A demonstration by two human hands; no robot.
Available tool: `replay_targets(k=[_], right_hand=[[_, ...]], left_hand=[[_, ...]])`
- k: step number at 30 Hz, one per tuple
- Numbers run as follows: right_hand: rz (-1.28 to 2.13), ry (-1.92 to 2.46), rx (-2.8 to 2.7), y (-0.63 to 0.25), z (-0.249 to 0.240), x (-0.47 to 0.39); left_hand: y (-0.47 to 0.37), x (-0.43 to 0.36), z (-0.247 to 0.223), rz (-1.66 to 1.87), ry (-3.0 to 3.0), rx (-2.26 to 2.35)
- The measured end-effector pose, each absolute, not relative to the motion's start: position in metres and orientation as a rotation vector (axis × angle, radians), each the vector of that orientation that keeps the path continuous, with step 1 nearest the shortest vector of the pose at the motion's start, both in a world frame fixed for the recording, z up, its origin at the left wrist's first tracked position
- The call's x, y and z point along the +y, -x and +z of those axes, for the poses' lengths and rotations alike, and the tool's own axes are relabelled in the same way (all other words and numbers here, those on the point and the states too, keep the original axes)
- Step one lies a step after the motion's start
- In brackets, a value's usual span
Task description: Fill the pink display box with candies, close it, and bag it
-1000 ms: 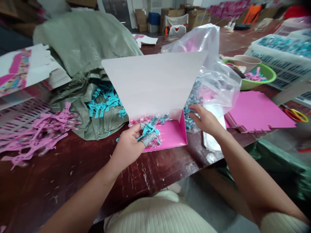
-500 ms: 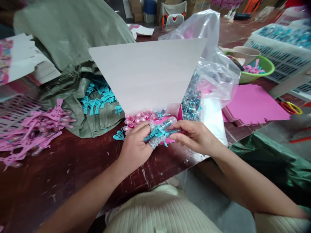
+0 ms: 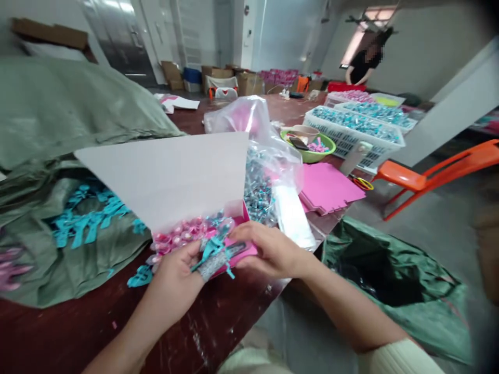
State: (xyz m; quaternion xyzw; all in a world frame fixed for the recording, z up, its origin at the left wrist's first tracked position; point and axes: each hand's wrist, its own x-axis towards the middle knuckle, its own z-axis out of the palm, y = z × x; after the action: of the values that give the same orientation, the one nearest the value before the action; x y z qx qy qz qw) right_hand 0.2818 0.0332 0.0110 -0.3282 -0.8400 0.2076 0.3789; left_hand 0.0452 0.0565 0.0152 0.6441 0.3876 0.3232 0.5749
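Observation:
In my left hand (image 3: 179,270) is a small bunch of blue plastic toys (image 3: 213,248) with clear, rounded capsule ends. The fingers wrap round them, and grey wrapping covers some of the fingertips. My right hand (image 3: 273,249) closes its thumb and fingers round the capsule ends from the other side. Both hands are over the front of an open pink box (image 3: 161,166), its lid raised with the white inside facing me. Pink capsule toys (image 3: 181,232) fill the box's left part, with a few blue ones behind the hands. The box's front is partly hidden.
Loose blue toys (image 3: 89,218) lie on green cloth at left. Behind the box is a clear bag (image 3: 259,192) of toys. Pink card sheets (image 3: 329,187), a green bowl (image 3: 327,150) and white baskets (image 3: 354,140) stand right. A green sack (image 3: 424,322) and orange chair (image 3: 401,176) flank the table.
The view has swung right and up, bringing the chair, the sack's opening and a distant person into sight. Both hands still hold the blue toys over the box.

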Motion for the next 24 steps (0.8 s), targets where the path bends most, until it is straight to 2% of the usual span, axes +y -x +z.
replay_targets(k=[4, 12, 15, 20, 22, 24], right_hand=[[0.905, 0.986, -2.026, -0.284, 0.014, 0.028], [0.949, 1.021, -1.937, -0.285, 0.007, 0.028], [0.666, 0.956, -2.032, -0.285, -0.004, 0.027], [-0.073, 0.73, -2.018, -0.296, -0.024, 0.023], [-0.154, 0.771, -1.855, -0.303, -0.029, 0.022], [-0.046, 0.878, -1.695, -0.309, -0.03, 0.024]], left_hand=[[-0.049, 0.052, 0.014, 0.791, -1.727, 0.99], [-0.056, 0.054, 0.017, 0.818, -1.743, 1.002], [-0.064, 0.056, 0.02, 0.784, -1.574, 0.917], [-0.069, 0.058, 0.033, 0.555, -1.06, 0.934], [-0.065, 0.058, 0.038, 0.553, -0.918, 1.0], [-0.06, 0.059, 0.041, 0.611, -0.905, 1.039]])
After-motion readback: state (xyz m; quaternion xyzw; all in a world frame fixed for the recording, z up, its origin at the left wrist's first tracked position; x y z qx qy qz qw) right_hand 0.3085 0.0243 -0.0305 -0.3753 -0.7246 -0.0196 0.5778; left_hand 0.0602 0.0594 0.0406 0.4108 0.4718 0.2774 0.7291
